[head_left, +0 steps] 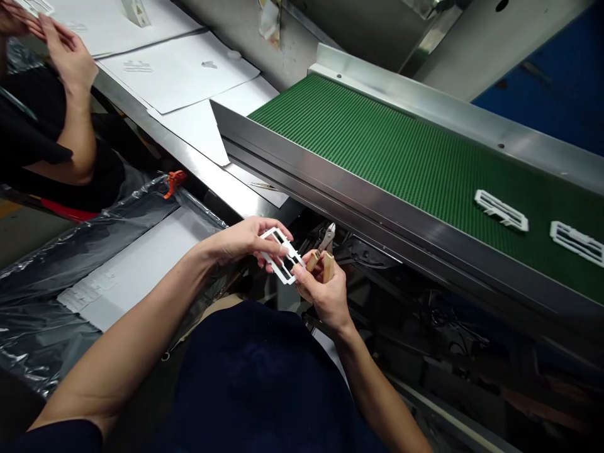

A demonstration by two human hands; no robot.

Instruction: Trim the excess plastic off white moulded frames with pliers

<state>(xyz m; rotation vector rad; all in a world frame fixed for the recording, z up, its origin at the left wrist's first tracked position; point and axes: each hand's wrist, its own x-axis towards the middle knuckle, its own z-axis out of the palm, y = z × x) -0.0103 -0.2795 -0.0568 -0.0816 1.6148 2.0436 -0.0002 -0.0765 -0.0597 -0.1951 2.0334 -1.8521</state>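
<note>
Our left hand (245,242) pinches a white plastic frame (282,255) in front of our chest. Its long axis slants down toward our right hand (325,292), which is closed round tan-handled cutters (324,250) whose tips sit just past the frame's lower end.

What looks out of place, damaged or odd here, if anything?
Nothing looks damaged or spilled. The left hand holds a white frame, the right hand cutters. Two more frames lie flat and apart on the belt. Only the sheets at upper left overlap at odd angles.
</note>
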